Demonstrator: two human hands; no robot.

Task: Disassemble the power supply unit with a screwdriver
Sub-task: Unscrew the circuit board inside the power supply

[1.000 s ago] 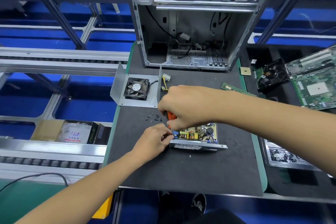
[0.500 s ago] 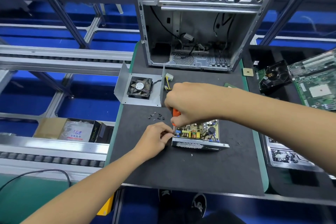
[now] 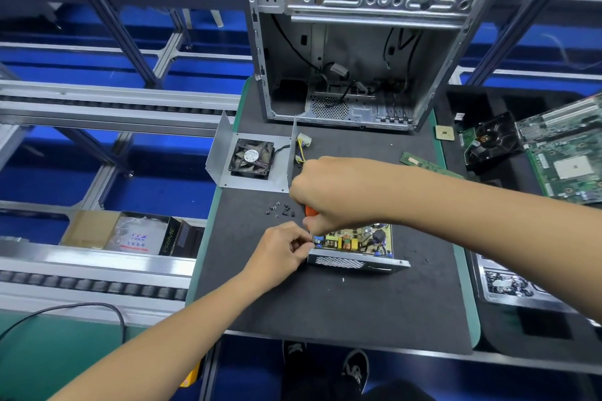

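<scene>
My right hand (image 3: 338,192) fisted round the orange-handled screwdriver (image 3: 310,212), tip down at the left end of the opened grey metal power supply unit (image 3: 355,249) mid black desk mat (image 3: 325,303), my left hand (image 3: 280,252) pinching that corner, loose black screws (image 3: 280,209) just beyond.

Both forearms bare to the frame edge, no sleeves in view; left hand (image 3: 280,249) and right hand (image 3: 338,192) ungloved, no rings, watch or wristband visible; nails short where visible; feet at the lower edge in black shoes (image 3: 356,366) with white markings; dark trousers just visible.
</scene>
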